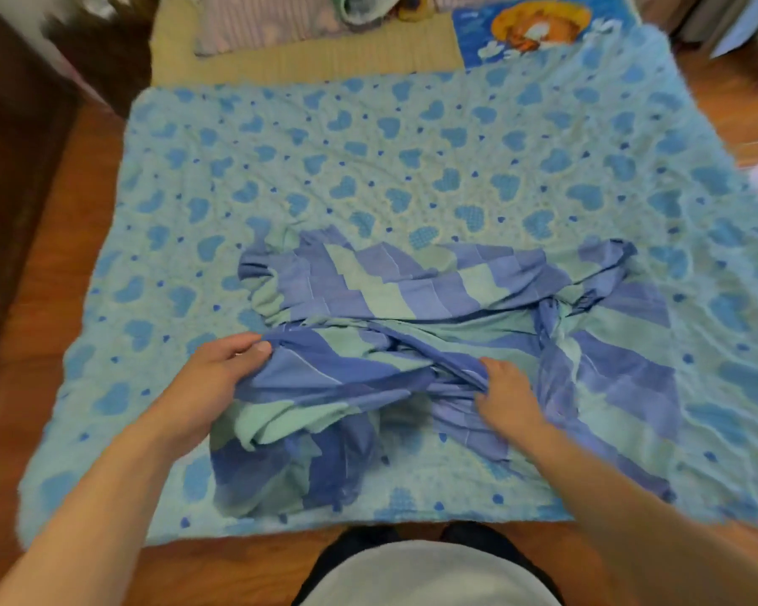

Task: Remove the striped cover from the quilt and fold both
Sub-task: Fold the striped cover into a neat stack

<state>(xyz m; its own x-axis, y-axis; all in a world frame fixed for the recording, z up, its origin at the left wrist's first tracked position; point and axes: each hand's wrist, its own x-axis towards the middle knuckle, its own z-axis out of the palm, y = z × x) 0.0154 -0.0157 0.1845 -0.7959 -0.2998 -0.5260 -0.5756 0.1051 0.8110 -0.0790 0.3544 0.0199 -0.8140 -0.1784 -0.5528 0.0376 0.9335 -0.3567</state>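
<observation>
The quilt (368, 159), light blue with darker blue hearts, lies spread flat across the floor. On its near half sits the striped cover (412, 290), blue and pale green, bunched in a loose crumpled heap. My left hand (219, 369) grips a gathered fold at the heap's left side, thumb on top. My right hand (502, 393) pinches a twisted fold near the heap's middle. Both forearms reach in from the bottom of the view.
A wooden floor (62, 264) shows on both sides of the quilt. A tan mat (307, 63) with striped bedding and a blue cartoon cushion (539, 28) lies at the far end. Dark furniture (14, 159) stands along the left.
</observation>
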